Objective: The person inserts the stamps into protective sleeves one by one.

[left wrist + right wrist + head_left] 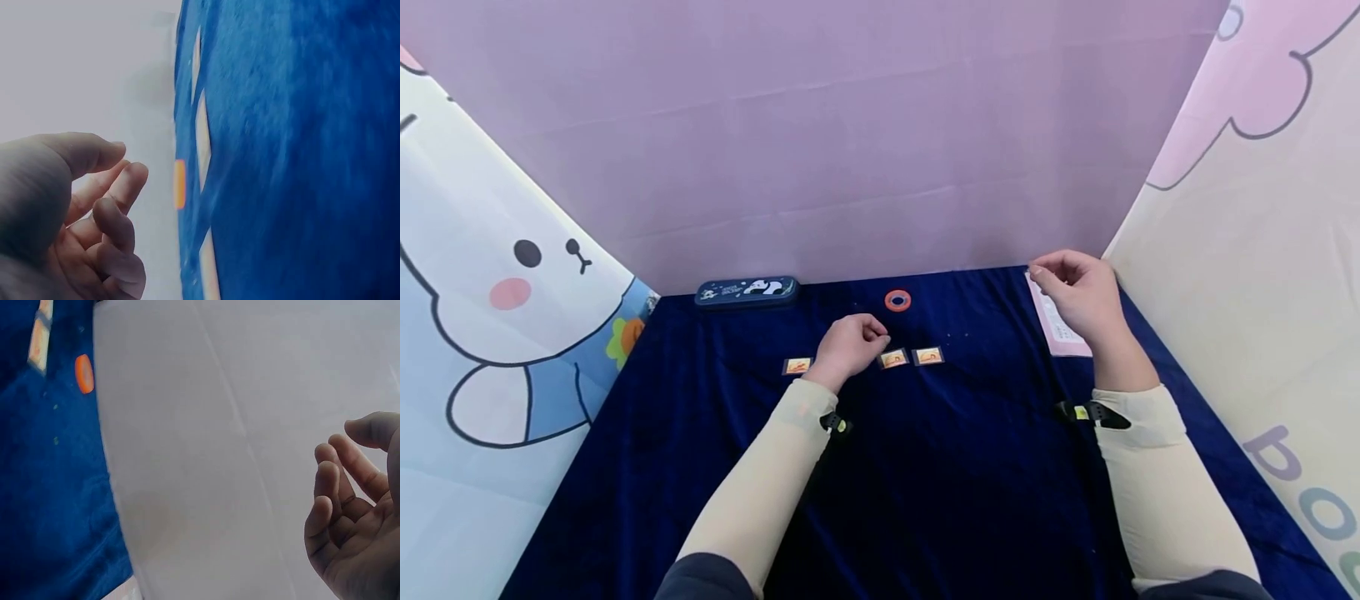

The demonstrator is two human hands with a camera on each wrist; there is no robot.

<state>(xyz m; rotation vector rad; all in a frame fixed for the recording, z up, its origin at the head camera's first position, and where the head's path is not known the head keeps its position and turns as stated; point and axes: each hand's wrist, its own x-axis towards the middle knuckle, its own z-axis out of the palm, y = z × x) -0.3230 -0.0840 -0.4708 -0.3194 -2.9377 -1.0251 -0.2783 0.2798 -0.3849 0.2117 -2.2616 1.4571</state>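
Observation:
My left hand (pixel 850 343) hovers over the row of small picture cards, fingers loosely bent and nothing between them. One card (pixel 797 366) lies to its left; a second card (pixel 893 359) is right by its fingertips, and a third card (pixel 928 356) lies farther right. In the left wrist view the thumb of the left hand (pixel 94 206) is a little apart from the fingers. My right hand (pixel 1078 296) is raised over a pink-edged sheet (pixel 1060 339), partly hiding it. The right wrist view shows the right hand (pixel 356 512) with bent fingers, holding nothing.
An orange ring of tape (pixel 897 301) lies behind the cards. At the back left is a dark blue panda pencil case (pixel 747 291). Dark blue cloth (pixel 940 467) covers the table, with a pinkish fabric wall (pixel 880 150) behind and printed panels at both sides.

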